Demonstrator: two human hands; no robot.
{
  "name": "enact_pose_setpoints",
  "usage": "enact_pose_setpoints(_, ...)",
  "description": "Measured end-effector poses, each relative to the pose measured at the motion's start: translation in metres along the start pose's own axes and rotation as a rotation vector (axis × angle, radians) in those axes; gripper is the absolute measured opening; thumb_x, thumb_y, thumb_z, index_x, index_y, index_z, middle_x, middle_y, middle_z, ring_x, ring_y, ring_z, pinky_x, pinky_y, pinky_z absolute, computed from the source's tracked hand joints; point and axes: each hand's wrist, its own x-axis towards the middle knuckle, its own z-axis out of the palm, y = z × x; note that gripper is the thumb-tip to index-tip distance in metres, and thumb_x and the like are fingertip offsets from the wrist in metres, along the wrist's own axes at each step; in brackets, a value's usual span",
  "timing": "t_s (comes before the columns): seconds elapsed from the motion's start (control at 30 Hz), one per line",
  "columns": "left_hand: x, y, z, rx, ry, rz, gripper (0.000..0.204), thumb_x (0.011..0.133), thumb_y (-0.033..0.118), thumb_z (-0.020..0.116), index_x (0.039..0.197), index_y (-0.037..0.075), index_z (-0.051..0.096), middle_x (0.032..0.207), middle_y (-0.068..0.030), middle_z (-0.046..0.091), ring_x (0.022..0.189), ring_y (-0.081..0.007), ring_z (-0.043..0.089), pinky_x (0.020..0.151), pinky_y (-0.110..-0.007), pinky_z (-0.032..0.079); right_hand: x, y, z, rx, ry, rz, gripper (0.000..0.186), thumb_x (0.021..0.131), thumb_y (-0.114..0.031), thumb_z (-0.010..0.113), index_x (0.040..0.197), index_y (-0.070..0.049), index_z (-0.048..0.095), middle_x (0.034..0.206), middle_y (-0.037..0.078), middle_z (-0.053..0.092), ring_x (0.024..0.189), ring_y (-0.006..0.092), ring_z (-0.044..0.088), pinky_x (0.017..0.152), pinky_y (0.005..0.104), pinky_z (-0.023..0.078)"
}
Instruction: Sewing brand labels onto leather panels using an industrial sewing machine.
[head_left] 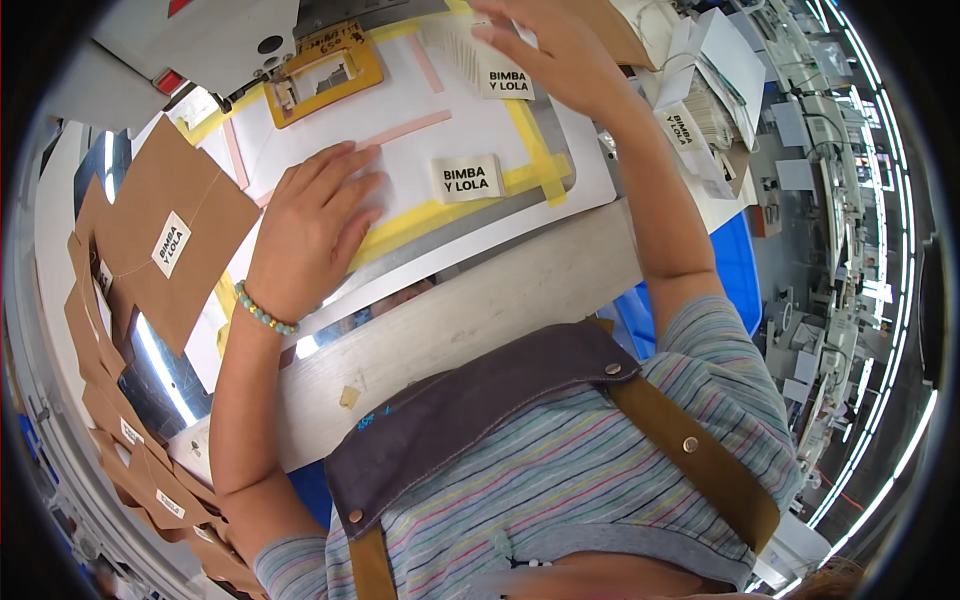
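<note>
My left hand (312, 228), a beaded bracelet at its wrist, is over the white work board (400, 200) beside a pink strip (405, 128). Its fingers are stretched and slightly apart, with nothing in them. At the top edge my right hand (575, 60) reaches over a fanned stack of white labels (505, 82) with black print, thumb and forefinger apart; part of it is cut off. A single white label (466, 178) lies flat on the board between my hands. A yellow clamp frame (370, 68) sits under the sewing machine head (240, 45).
To the left lies a brown panel (205, 235) with a label on it, above more overlapping brown pieces (130, 395). Yellow tape (545, 165) edges the board. At right stands a white box (705, 150) holding many labels. A blue bin (735, 270) is below the table edge.
</note>
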Motion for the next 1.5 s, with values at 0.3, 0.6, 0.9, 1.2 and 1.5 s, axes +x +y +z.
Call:
enact_pose_setpoints(0.3,0.001,0.002,-0.001,0.015,-0.016,0.008,0.034,0.089,0.007,0.078,0.121,0.004,0.073,0.142,-0.0139,0.069,0.138,-0.0359,0.061,0.11,-0.046,0.051,-0.084,-0.064,0.009,0.112,-0.305,0.009,0.05,0.089,-0.027,0.082,0.13,-0.003,0.066,0.1,0.013,0.069,0.089,0.0263,0.069,0.081,0.0406,0.055)
enact_pose_setpoints(0.6,0.002,0.002,-0.001,0.015,-0.024,0.006,0.036,0.088,0.006,0.078,0.123,0.003,0.073,0.143,-0.0137,0.068,0.138,-0.0358,0.06,0.112,-0.046,0.05,-0.053,-0.006,-0.011,0.192,-0.159,0.144,0.051,0.09,-0.025,0.085,0.134,-0.007,0.069,0.1,0.006,0.069,0.089,0.0189,0.064,0.077,0.0318,0.052)
enact_pose_setpoints(0.9,0.001,0.003,-0.002,0.01,-0.039,-0.006,0.038,0.087,0.006,0.078,0.124,0.002,0.072,0.144,-0.0128,0.068,0.139,-0.0359,0.059,0.113,-0.046,0.049,-0.065,0.007,-0.004,-0.01,0.056,0.24,0.067,0.089,-0.031,0.086,0.147,-0.007,0.063,0.121,0.008,0.065,0.097,0.0192,0.063,0.085,0.0322,0.054)
enact_pose_setpoints(1.2,0.003,0.005,-0.002,0.016,-0.037,-0.014,0.039,0.086,0.006,0.078,0.125,0.002,0.072,0.145,-0.0121,0.068,0.139,-0.0361,0.059,0.113,-0.046,0.049,-0.052,-0.01,0.021,0.157,0.099,0.188,0.062,0.091,-0.032,0.084,0.14,0.001,0.065,0.126,0.016,0.066,0.1,0.0296,0.07,0.091,0.0401,0.057)
enact_pose_setpoints(1.5,0.0,0.005,-0.001,0.008,-0.027,-0.008,0.038,0.087,0.007,0.079,0.124,0.002,0.072,0.145,-0.0129,0.068,0.139,-0.0363,0.059,0.114,-0.047,0.048,-0.047,0.043,-0.02,-0.344,0.28,0.113,0.045,0.095,-0.034,0.077,0.129,-0.005,0.073,0.129,0.014,0.072,0.11,0.034,0.07,0.092,0.0453,0.057)
